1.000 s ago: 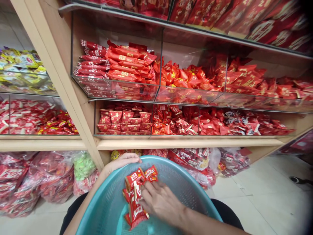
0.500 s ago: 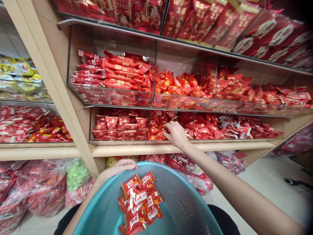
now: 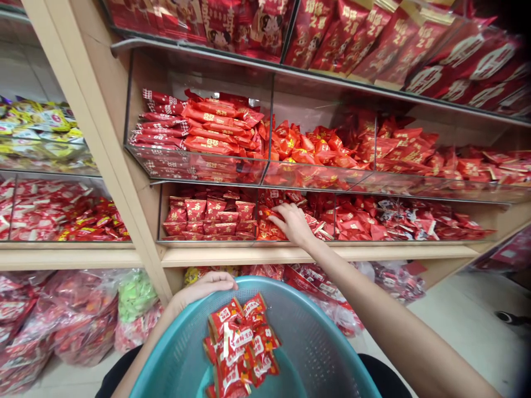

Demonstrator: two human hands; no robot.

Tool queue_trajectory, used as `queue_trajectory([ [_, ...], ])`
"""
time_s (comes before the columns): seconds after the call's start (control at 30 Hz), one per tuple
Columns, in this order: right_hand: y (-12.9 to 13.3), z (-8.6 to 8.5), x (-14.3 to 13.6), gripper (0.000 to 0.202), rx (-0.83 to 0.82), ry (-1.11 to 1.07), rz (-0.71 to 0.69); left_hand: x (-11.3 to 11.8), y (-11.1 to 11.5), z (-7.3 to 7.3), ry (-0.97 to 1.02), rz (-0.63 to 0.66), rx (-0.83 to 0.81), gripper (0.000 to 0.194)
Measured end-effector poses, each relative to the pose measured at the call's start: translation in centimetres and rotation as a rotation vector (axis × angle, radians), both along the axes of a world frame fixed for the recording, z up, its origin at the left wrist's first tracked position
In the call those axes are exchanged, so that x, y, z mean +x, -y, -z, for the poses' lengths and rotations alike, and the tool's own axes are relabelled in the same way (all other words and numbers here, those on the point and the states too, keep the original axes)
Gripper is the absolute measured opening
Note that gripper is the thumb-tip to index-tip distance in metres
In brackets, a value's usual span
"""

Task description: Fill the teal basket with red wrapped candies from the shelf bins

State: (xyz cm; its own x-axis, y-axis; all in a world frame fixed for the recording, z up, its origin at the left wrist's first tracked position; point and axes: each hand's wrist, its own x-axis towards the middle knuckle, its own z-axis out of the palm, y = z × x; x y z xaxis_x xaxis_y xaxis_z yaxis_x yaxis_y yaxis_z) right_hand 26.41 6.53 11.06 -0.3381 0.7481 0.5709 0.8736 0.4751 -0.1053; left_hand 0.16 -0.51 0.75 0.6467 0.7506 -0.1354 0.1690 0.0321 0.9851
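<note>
My left hand (image 3: pixel 211 286) is closed over the far-left rim of a teal plastic basket (image 3: pixel 332 334) with perforated walls. Inside the basket lies a pile of red candy packets (image 3: pixel 238 345) with white lettering. My right hand (image 3: pixel 292 222) reaches into a lower shelf bin, its bent fingers over red candy packets (image 3: pixel 269 228). Thumb and forefinger are apart; the other fingertips are partly hidden, and nothing shows held between them. Left of this hand, red packets with gold characters (image 3: pixel 215 213) fill the neighbouring compartment.
Clear-fronted bins of red packets (image 3: pixel 219 124) stand above the lower row. A wooden ledge (image 3: pixel 249 255) runs below it, and a wooden upright (image 3: pixel 95 138) stands at left. Plastic bags of sweets (image 3: pixel 83 320) lie beneath the shelves. Grey floor (image 3: pixel 452 315) shows at right.
The view has shifted slightly, so the shelves sit further right. My right hand stays at the same bin, its fingers slightly further over the packets. My left hand keeps hold of the basket.
</note>
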Motion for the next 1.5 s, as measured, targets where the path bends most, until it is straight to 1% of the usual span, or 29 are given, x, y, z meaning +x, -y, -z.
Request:
queue_trajectory([
  [0.07, 0.3, 0.0, 0.4, 0.027, -0.003, -0.214, -0.042, 0.0, -0.1, 0.1, -0.011, 0.003, 0.008, 0.025],
  [0.13, 1.0, -0.1, 0.7, 0.028, -0.044, -0.447, -0.111, 0.0, -0.2, 0.2, -0.017, 0.005, 0.011, 0.025],
  [0.23, 2.8, 0.0, 0.8, 0.030, -0.161, -0.805, -0.212, 0.1, -0.4, 0.5, -0.008, -0.002, -0.004, 0.026],
  [0.3, 4.4, 0.2, 0.6, 0.031, -0.265, -1.025, -0.231, 0.1, -0.4, 0.7, -0.006, -0.012, -0.019, 0.027],
  [0.37, 6.1, 0.9, 0.3, 0.030, -0.413, -1.228, -0.245, 0.1, -0.3, 0.7, -0.005, -0.026, -0.034, 0.028],
  [0.43, 7.8, 1.9, -0.1, 0.029, -0.618, -1.404, -0.297, 0.2, -0.2, 0.5, -0.004, -0.027, -0.044, 0.028],
  [0.5, 9.3, 3.2, -0.6, 0.027, -0.811, -1.527, -0.365, 0.2, 0.0, 0.3, -0.010, -0.019, -0.040, 0.027],
  [0.57, 10.5, 4.5, -1.0, 0.025, -0.938, -1.597, -0.393, 0.3, 0.0, 0.2, -0.024, -0.017, -0.037, 0.027],
  [0.7, 11.7, 6.3, -1.0, 0.022, -1.032, -1.686, -0.374, 0.4, -0.3, 0.3, -0.034, -0.033, -0.080, 0.029],
  [0.87, 12.0, 7.4, 0.1, 0.022, -1.108, -1.729, -0.284, 0.2, -0.8, 1.0, -0.017, -0.032, -0.087, 0.032],
  [1.0, 12.2, 8.0, 0.8, 0.024, -1.194, -1.671, -0.275, 0.3, -0.7, 1.1, -0.020, -0.050, -0.105, 0.028],
  [1.13, 12.5, 8.5, 0.7, 0.028, -1.189, -1.559, -0.280, 0.3, -0.7, 1.0, -0.026, -0.034, -0.133, 0.028],
  [1.27, 12.6, 8.9, 0.4, 0.031, -1.177, -1.437, -0.299, 0.3, -0.9, 1.0, -0.028, -0.027, -0.116, 0.028],
  [1.4, 12.6, 9.8, 0.0, 0.029, -1.195, -1.394, -0.334, 0.2, -0.8, 0.8, -0.032, -0.025, -0.096, 0.028],
  [1.5, 12.8, 10.3, -0.3, 0.028, -1.213, -1.315, -0.358, 0.2, -0.6, 0.6, -0.038, -0.028, -0.095, 0.026],
])
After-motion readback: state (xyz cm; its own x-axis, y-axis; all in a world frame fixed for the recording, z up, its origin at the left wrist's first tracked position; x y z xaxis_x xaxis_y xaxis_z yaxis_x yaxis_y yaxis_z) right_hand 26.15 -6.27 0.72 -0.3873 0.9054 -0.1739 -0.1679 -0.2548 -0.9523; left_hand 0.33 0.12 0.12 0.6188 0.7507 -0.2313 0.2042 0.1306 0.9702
